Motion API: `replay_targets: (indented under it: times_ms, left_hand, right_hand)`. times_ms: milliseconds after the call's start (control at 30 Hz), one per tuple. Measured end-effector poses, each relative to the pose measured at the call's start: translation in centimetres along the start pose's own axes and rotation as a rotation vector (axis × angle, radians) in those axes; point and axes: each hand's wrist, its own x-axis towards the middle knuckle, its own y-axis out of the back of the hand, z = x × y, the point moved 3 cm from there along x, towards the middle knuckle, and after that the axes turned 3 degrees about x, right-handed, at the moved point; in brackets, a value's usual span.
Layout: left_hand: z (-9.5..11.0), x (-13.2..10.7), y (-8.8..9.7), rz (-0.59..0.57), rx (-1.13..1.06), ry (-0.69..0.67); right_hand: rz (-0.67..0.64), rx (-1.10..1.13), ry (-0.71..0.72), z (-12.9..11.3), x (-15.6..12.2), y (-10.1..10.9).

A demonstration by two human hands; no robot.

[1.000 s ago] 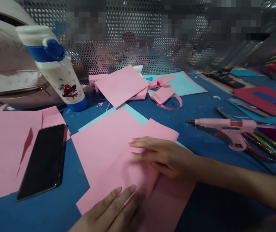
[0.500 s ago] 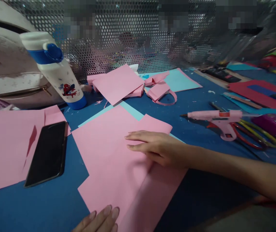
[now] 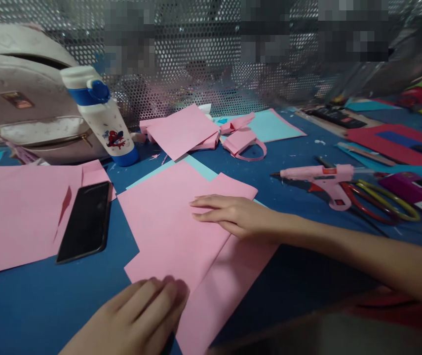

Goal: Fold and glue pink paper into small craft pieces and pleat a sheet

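Note:
Sheets of pink paper (image 3: 166, 217) lie layered at the centre, with a strip of light blue paper (image 3: 203, 167) showing behind them. My right hand (image 3: 233, 213) rests on the pink paper with its palm down and its fingers stretched to the left. At the near edge of the same paper, my left hand (image 3: 140, 310) has its fingers bent and pressed together over the edge. Its thumb is hidden. A lower pink sheet (image 3: 225, 291) slants out from under the top one on the near right.
On the left are a phone (image 3: 85, 222), another pink sheet (image 3: 25, 212), a bottle (image 3: 103, 118) and a backpack (image 3: 40, 103). A pink glue gun (image 3: 318, 175), scissors (image 3: 384, 202) and a purple power strip (image 3: 414, 192) lie right. Behind stands a perforated metal panel (image 3: 196, 84).
My left hand has come further into view, and its fingers have bent at the paper's near edge. My right hand still lies on the paper. The whole view has shifted slightly.

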Motion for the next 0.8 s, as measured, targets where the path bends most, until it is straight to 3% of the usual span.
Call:
replay_targets:
  times_ms: [67, 200, 400, 600, 800]
  left_hand:
    - [0.1, 1.4, -0.3, -0.102, -0.05, -0.039]
    - [-0.1, 3.8, -1.2, -0.193, -0.034, -0.066]
    - [-0.4, 6.4, -2.1, -0.227, -0.02, -0.089]
    - [-0.7, 8.5, -1.8, -0.218, -0.011, -0.085]
    - [-1.4, 10.8, -1.3, -0.283, -0.076, -0.065]
  right_hand:
    - [-0.001, 0.007, 0.002, -0.1, 0.0, 0.1]
    - [0.0, 0.025, 0.0, -0.3, 0.0, 0.4]
    - [-0.016, 0.048, -0.028, -0.7, 0.1, 0.7]
    - [-0.041, 0.091, -0.06, -0.5, 0.1, 0.8]
    - [-0.077, 0.116, -0.067, -0.8, 0.2, 1.3]
